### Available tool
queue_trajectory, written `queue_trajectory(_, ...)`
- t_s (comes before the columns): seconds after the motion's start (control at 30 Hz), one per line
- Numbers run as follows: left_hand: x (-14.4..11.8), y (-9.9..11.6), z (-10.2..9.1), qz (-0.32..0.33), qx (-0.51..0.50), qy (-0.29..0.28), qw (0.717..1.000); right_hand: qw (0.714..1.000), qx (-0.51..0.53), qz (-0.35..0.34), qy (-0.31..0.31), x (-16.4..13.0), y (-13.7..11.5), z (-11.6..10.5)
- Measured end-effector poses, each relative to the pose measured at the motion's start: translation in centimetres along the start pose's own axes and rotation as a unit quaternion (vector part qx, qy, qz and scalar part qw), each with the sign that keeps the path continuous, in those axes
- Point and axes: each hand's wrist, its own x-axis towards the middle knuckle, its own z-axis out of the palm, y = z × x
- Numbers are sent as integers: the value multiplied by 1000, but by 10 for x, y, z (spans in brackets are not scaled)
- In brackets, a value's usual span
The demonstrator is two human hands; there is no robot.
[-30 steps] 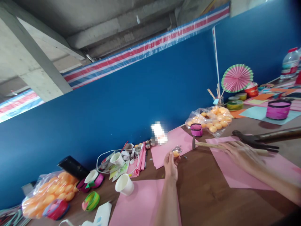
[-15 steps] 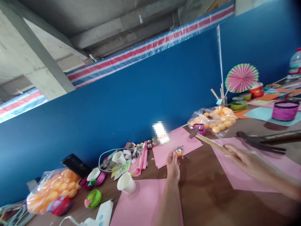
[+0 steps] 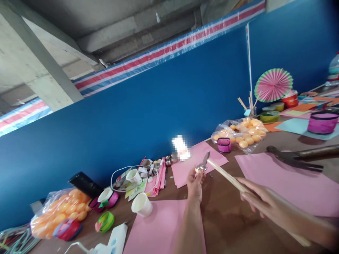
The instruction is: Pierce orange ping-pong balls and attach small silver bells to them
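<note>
My left hand (image 3: pixel 194 185) is closed around a small orange ball (image 3: pixel 199 170) whose upper side is covered in shiny silvery bits. In my right hand (image 3: pixel 265 197) is a hammer (image 3: pixel 225 174), gripped along its pale wooden handle, which slants down to the right. Its dark, narrow head lies right at the silvery side of the ball; whether they touch, I cannot tell. Under the ball and hammer head are pink sheets (image 3: pixel 214 157) at the wall, with small dark bits on the brown table (image 3: pixel 219 201) nearby.
A bag of orange balls (image 3: pixel 249 135) and a small magenta ring-shaped container (image 3: pixel 224 145) sit behind the hammer. To the right lies a larger claw hammer (image 3: pixel 291 158) on pink paper. A white paper cup (image 3: pixel 142 204), a power strip (image 3: pixel 116 240) and another ball bag (image 3: pixel 63 211) stand left.
My right hand has brought the hammer left and down, so its head is now at the ball. The handle's lower end now shows below my hand. My left hand has barely moved.
</note>
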Motion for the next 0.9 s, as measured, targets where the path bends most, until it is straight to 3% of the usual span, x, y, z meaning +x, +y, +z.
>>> queue_trajectory(0.1, 1, -1, 0, 1, 14, 12, 1000, 997, 26, -2, -74, 0, -13, 0)
queue_trajectory(0.43, 4, -6, -3, -7, 30, 41, 999, 994, 31, 15, -102, -2, -13, 2)
queue_trajectory(0.9, 4, -6, -4, 12, 97, 7, 995, 998, 25, -8, -62, -3, -15, 5)
